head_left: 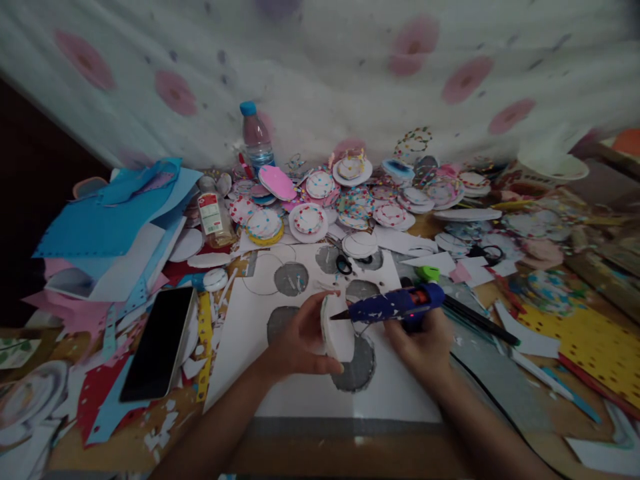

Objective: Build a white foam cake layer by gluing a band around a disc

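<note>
My left hand [303, 343] grips a round white paper piece [343, 340] by its edge and holds it tilted up on its side. In my right hand [425, 340] is a blue glue gun [395, 305], with white flecks on its body and a small red light showing. Its dark nozzle points left, at or very near the upper part of the white piece; whether it touches I cannot tell. Beneath both hands lies a large white sheet [295, 400] with several round holes cut in it, through which a grey surface shows.
Several decorated paper discs [307, 221] are heaped along the back, by a blue-capped water bottle [257, 137] and a labelled clear bottle [213, 220]. A phone [159, 343] lies left, black-handled scissors [344, 265] ahead. A dark cord [493, 399] runs down at the right, beside yellow sheeting [585, 347].
</note>
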### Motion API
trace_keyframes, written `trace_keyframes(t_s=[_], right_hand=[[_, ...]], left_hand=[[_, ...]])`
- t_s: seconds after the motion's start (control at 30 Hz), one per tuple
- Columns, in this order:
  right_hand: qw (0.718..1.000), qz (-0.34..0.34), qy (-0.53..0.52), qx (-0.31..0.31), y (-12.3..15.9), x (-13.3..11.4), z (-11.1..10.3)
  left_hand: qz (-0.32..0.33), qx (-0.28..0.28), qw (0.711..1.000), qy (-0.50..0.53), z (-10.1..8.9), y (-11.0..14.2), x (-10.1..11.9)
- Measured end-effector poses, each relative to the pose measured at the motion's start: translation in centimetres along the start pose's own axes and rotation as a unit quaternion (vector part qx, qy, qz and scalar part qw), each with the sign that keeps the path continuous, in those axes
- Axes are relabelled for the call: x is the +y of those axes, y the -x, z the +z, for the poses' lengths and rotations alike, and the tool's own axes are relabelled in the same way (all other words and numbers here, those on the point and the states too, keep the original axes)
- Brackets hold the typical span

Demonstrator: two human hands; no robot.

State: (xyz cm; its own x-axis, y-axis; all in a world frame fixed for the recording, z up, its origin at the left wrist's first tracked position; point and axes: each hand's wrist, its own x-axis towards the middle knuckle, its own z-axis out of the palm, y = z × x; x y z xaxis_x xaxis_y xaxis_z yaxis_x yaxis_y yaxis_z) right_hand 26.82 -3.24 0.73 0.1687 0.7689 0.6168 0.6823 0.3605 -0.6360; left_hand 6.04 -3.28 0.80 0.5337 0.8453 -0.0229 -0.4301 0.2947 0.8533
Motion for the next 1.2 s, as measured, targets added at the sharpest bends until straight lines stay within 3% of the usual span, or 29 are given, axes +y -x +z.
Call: trace_keyframes(t_s=[1.2], right_hand=[[1.0, 0.011, 0.006, 0.025, 0.25, 0.85, 0.27]], left_hand=[[0.002, -0.028, 0.998, -0.064, -0.39, 0.14, 0.15]])
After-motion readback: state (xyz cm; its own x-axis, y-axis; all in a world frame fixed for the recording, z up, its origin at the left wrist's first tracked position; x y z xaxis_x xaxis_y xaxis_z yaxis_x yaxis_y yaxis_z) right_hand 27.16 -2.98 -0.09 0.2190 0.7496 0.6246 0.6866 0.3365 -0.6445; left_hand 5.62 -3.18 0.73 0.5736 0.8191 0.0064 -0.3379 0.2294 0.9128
